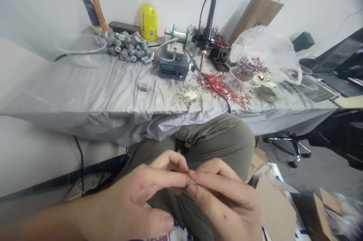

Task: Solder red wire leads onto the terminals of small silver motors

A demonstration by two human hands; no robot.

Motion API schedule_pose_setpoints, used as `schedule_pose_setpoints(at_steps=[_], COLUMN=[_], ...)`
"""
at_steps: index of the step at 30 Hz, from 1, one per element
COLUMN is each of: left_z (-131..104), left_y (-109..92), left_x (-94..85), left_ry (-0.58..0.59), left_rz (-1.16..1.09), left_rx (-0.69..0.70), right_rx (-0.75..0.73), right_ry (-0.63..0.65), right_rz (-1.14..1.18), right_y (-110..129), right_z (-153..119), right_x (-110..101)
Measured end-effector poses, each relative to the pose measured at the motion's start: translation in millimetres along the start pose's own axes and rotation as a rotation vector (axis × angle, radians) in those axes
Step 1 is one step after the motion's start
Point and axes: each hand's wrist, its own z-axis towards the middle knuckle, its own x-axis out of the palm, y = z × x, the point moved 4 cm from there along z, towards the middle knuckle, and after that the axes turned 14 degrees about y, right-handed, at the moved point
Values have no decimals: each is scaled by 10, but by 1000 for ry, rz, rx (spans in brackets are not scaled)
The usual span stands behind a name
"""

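Observation:
My left hand (147, 192) is held over my lap, its thumb spread away from the fingers. Its index fingertip meets the fingertips of my right hand (227, 195). The right thumb and index finger are pinched together at that spot; anything between them is too small or hidden to make out. Beyond the hands, on the covered table (113, 99), lie a small grey motor-like piece (142, 87) with a thin wire, a scatter of tiny metal parts (185, 96) and a heap of red wires (224, 89) with small metal ends.
A soldering iron (203, 59) hangs tip-down in a stand beside a blue box-shaped machine (173, 69) with a spool. Stacked grey metal cylinders (127, 46), a yellow bottle (149, 19) and an orange bottle (90, 2) stand behind. Cardboard (275, 207) lies on the floor at right.

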Motion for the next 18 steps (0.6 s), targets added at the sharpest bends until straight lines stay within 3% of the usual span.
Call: schedule_pose_setpoints(at_steps=[8,14,18], left_z=[-7,4,8], left_y=[56,40,67], left_x=[16,21,27], left_ry=[-61,-68,6], left_rz=[-180,-121,-60], left_rx=[100,87,13], right_rx=[72,86,133], right_ry=[80,96,103], right_rz=[64,-62,141], right_y=[3,52,-55], right_z=[36,-18,-58], right_x=[29,-12,62])
